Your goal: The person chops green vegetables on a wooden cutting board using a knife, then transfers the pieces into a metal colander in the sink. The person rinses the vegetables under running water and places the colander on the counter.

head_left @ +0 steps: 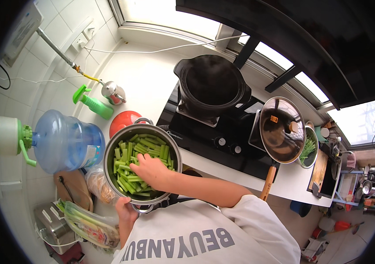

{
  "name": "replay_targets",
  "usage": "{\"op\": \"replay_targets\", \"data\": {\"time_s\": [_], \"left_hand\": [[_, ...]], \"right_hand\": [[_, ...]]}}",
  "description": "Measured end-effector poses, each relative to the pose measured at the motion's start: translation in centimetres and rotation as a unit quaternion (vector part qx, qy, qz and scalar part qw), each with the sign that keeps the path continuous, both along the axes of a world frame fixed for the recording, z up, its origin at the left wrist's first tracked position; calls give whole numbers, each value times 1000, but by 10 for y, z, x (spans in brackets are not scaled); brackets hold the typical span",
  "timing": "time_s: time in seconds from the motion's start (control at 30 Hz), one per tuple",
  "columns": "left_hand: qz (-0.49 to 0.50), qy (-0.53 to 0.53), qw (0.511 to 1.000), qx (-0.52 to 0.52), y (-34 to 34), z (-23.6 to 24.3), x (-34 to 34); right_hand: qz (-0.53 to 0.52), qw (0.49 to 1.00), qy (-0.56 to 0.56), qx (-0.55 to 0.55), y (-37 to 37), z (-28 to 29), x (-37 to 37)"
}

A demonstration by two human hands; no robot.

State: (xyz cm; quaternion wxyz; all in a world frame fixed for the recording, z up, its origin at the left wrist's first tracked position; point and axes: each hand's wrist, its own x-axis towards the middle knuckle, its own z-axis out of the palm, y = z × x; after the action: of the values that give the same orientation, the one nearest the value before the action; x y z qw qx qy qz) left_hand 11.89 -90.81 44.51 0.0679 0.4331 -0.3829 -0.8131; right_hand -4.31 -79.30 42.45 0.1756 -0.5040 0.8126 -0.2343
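Note:
A deep stainless steel pot (175, 152) is tilted toward me, well filled with cut green celery pieces (141, 143). My right hand (148, 170) reaches in over the rim, its fingers curled down among the celery and closed on some of it; the fingertips are partly hidden. At the pot's near left edge, my left hand (126, 213) grips the pot, thumb up by the rim, beside the lower loop handle. Its other fingers are mostly out of sight.
A black pot (211, 83) stands open on the black cooktop (200, 136). Right of it rests a long-handled pan with a glass lid (283, 130), then a colander of greens (309, 147). On the left are a water jug (66, 141), a green spray bottle (95, 105) and bagged scallions (91, 223).

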Motion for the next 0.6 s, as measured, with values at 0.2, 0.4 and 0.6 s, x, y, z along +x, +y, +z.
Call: {"op": "replay_targets", "data": {"time_s": [0.2, 0.4, 0.6], "left_hand": [[13, -33, 999, 1, -8, -14, 13], [-33, -18, 998, -53, 0, 14, -6], [-9, 13, 1000, -16, 2, 18, -9]], "right_hand": [[-25, 999, 4, 39, -11, -13, 24], [-59, 997, 50, 10, -16, -9, 20], [-68, 996, 44, -29, -26, -22, 14]]}}
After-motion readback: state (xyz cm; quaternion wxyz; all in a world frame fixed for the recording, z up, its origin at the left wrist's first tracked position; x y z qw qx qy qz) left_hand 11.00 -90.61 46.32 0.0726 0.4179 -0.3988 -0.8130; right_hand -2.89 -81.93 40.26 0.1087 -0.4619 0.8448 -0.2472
